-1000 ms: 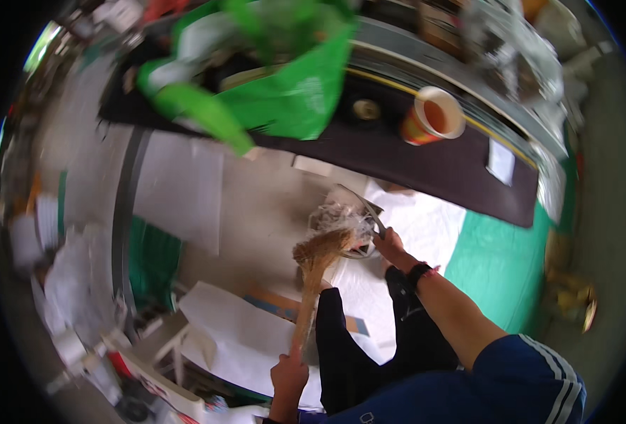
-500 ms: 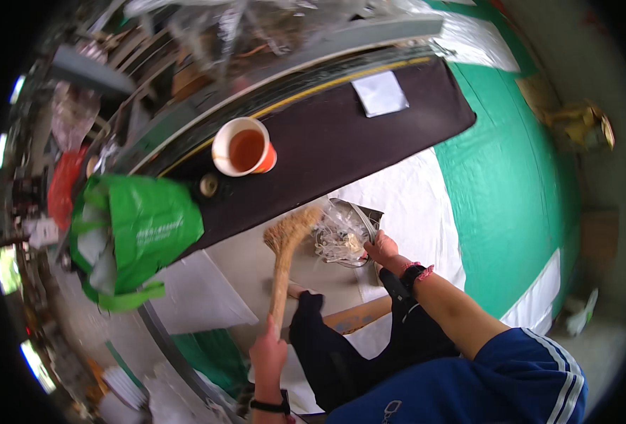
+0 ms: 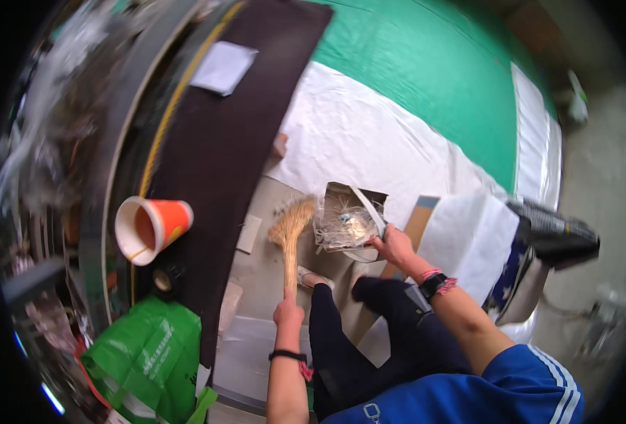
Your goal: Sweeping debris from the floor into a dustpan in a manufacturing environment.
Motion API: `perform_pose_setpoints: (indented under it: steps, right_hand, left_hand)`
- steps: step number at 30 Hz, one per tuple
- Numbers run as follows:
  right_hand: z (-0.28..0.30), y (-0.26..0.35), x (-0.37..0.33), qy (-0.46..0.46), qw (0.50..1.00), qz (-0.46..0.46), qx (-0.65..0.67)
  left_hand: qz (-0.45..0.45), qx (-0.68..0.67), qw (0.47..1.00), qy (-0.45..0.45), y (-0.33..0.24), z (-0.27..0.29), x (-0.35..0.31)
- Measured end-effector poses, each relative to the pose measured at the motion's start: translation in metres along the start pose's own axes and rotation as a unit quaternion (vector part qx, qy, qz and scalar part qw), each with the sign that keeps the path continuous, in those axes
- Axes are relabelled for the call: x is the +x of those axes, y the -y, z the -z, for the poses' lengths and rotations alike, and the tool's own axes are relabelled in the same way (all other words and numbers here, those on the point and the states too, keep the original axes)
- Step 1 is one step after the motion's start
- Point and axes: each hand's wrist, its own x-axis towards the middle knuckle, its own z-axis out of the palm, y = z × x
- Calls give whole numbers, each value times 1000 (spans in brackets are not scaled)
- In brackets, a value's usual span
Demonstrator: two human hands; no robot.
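My left hand (image 3: 288,311) is closed round the handle of a straw hand broom (image 3: 291,230). Its bristles fan out just above the grey floor, close to the left side of a box-like dustpan (image 3: 336,194). My right hand (image 3: 395,249) grips the dustpan by a pale strap-like handle (image 3: 369,210) at its right side. Inside the dustpan lies a tangle of clear plastic scraps (image 3: 346,227) with some pale bits. My fingers partly hide where the handle meets the pan.
A dark-covered bench (image 3: 217,141) runs along the left, bearing an orange-and-white paper cup (image 3: 175,219), a white paper (image 3: 224,68) and a green bag (image 3: 150,353). White sheeting (image 3: 369,127) and green sheeting (image 3: 426,71) cover the floor ahead. A grey-black shoe (image 3: 563,237) shows at right.
My view has turned to the right, so the bench now stands along the left side. Broom and dustpan stay in my hands, with the broom's bristles near the pan.
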Motion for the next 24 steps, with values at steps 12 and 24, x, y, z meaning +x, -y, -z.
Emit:
perform_pose_setpoints:
  steps: [12,24]
  right_hand:
    - [-138,-73,-82,-160,939,-194,235]
    - [-211,-70,-106,-146,836,-354,392]
  left_hand:
    - [-191,143,957,-163,-52,16,73]
    - [-267,225,927,-137,2,-18,40]
